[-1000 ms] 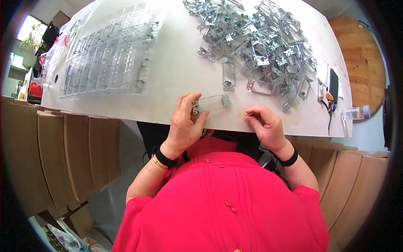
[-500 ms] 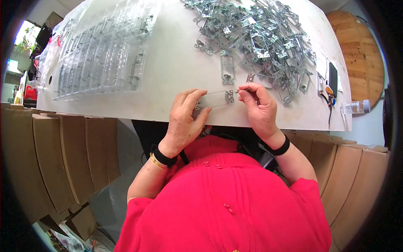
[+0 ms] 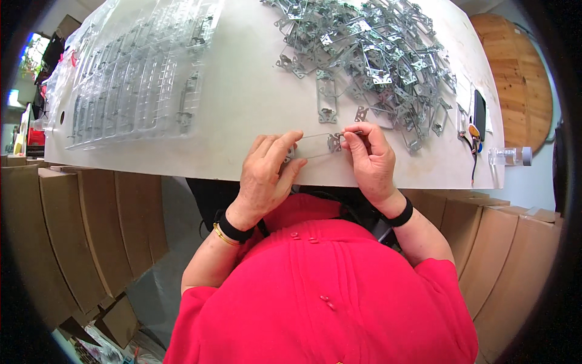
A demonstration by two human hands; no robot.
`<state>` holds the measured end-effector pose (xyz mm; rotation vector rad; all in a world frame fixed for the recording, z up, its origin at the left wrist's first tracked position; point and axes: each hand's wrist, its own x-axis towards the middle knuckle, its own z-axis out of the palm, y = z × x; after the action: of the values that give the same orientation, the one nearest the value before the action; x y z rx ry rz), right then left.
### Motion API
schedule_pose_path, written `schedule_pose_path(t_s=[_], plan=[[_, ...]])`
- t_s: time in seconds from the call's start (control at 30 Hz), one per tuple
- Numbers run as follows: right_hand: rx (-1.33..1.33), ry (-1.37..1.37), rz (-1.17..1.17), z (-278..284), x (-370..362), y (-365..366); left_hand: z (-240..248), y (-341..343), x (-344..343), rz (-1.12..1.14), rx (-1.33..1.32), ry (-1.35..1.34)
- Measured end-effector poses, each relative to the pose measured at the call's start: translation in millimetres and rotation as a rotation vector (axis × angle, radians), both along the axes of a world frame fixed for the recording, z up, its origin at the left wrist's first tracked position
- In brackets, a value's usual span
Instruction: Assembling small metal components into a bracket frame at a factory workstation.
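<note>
Between my hands, near the table's front edge, is a metal bracket assembly [image 3: 334,143] with small plates joined by two thin rods. My left hand [image 3: 267,168] is closed around its left end plate, thumb and fingers pinching it. My right hand [image 3: 371,156] pinches a thin, dark metal piece at the right end plate; the fingertips partly hide it. A similar bracket assembly [image 3: 327,115] lies flat just beyond. Beside it, near my right fingertips, rests a loose small metal plate [image 3: 361,113].
A large heap of metal bracket assemblies [image 3: 388,54] covers the far right. Clear plastic trays [image 3: 130,91] holding metal parts stand at the left. A dark phone [image 3: 480,109] and a clear bottle [image 3: 509,156] lie at the right edge. Cardboard boxes [image 3: 79,230] line both sides below the table.
My right hand has shifted slightly left, bringing the thin piece against the bracket assembly's right end plate. My left hand keeps its hold. The view has shifted slightly.
</note>
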<state>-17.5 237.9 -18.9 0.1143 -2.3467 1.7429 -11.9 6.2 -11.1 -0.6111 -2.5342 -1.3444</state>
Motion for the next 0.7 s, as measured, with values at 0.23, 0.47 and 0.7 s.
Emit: schedule_pose_path(t_s=[0.23, 0.47, 0.7], plan=[[0.04, -0.002, 0.027, 1.8, -0.9, 0.8, -2.0, -1.5, -0.2, -0.005, -0.002, 0.002], [0.102, 0.008, 0.043, 5.0, -2.9, 2.1, -2.6, -1.7, -1.4, -0.005, -0.003, -0.001], [0.17, 0.062, 0.056, 7.4, -4.5, 2.1, -2.6, -2.8, -1.3, -0.011, 0.004, 0.005]])
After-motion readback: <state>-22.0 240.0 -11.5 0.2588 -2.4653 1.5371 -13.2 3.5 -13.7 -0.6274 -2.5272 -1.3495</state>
